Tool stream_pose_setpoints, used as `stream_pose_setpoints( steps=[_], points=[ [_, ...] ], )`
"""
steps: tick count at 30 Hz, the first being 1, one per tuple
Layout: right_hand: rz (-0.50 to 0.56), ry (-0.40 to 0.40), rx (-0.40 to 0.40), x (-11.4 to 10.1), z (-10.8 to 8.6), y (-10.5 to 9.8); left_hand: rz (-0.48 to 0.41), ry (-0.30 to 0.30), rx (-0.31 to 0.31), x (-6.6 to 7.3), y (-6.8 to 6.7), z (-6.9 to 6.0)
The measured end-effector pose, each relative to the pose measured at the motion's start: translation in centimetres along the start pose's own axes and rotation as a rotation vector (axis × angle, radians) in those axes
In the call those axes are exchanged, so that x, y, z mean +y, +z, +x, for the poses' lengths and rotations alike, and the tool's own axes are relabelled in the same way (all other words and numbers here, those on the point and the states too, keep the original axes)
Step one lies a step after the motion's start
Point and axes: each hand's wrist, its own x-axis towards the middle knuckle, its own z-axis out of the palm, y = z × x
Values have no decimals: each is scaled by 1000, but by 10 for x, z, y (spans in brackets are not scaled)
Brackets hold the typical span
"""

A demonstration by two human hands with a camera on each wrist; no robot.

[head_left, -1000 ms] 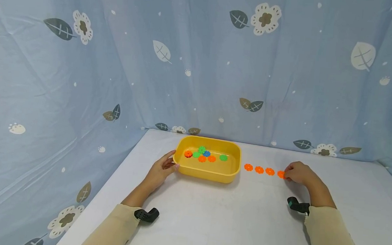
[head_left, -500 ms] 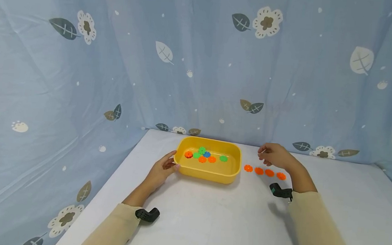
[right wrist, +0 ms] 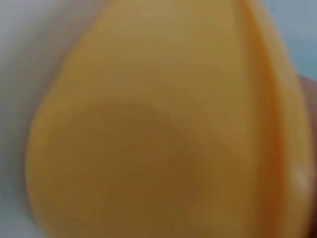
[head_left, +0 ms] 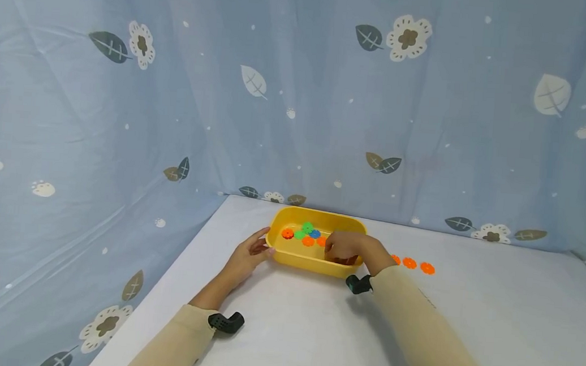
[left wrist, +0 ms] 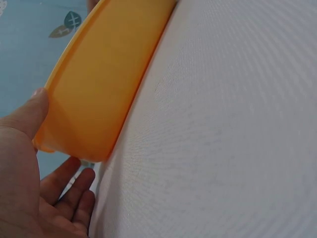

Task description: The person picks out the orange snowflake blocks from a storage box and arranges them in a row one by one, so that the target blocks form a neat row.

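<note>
My left grip [head_left: 243,260] holds the yellow tray [head_left: 300,262] by its end; my right grip [head_left: 346,247] is inside it, grasp unclear, an orange disc [head_left: 322,241] just beside its fingertips.

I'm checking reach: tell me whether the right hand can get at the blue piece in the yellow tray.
Probably yes: the right hand reaches into the yellow tray near the blue piece, which is mostly in view; only an orange piece lies near the way.
</note>
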Motion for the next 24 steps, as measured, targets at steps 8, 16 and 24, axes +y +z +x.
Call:
stream_pose_setpoints(
  steps=[8, 16, 24],
  points=[
    [-55, -80, -65, -23, 23, 17, -9, -8, 16, 1, 2, 0],
    [-82, -204, 49, -41, 46, 27, 0, 19, 4, 1, 1, 2],
    [1, -238, 18, -52, 59, 34, 12, -2, 10, 0, 0, -1]
  ],
)
